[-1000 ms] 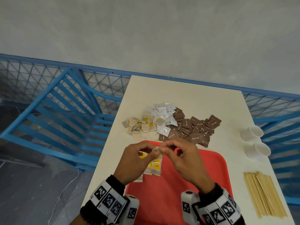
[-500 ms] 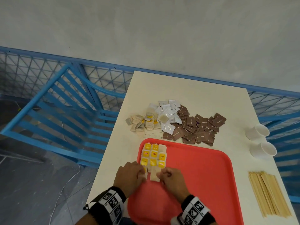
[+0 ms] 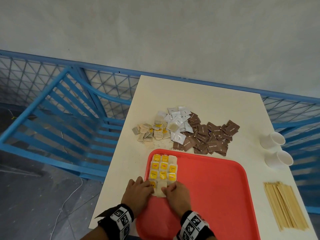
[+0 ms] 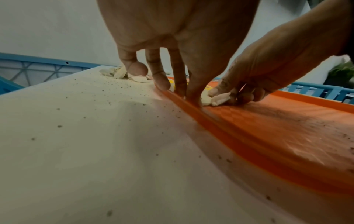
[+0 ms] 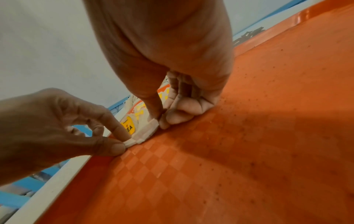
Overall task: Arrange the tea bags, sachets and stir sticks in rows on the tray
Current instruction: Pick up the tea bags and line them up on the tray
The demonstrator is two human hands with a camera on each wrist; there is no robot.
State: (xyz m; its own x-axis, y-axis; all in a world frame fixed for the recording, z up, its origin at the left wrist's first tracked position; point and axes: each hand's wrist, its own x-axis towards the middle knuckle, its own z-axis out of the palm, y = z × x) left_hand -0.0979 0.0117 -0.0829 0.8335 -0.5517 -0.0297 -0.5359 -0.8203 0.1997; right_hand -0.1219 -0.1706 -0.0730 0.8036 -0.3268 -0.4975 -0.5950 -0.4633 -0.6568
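Both hands, left (image 3: 138,191) and right (image 3: 176,193), pinch newest tea bags (image 3: 161,189) on tray (image 3: 216,187); nine tagged bags (image 3: 163,168) above, two cups (image 3: 275,149); grip unchanged since 0.5 s ago.

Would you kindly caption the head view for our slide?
Both hands, left hand and right hand, pinch tea bags into rows on the red tray.

The tray (image 5: 249,136) looks like red plastic, its floor embossed with a fine checker texture, its rim smooth and slightly glossy; the tea bags (image 3: 163,168) are soft, matt, fibrous paper with printed yellow tags; the table (image 4: 76,136) is a matt cream surface dusted with dark specks; the stir sticks (image 3: 285,207) look like pale bare wood; the brown sachets (image 3: 209,137) are matt paper; the white sachets (image 3: 178,122) have a faint sheen.
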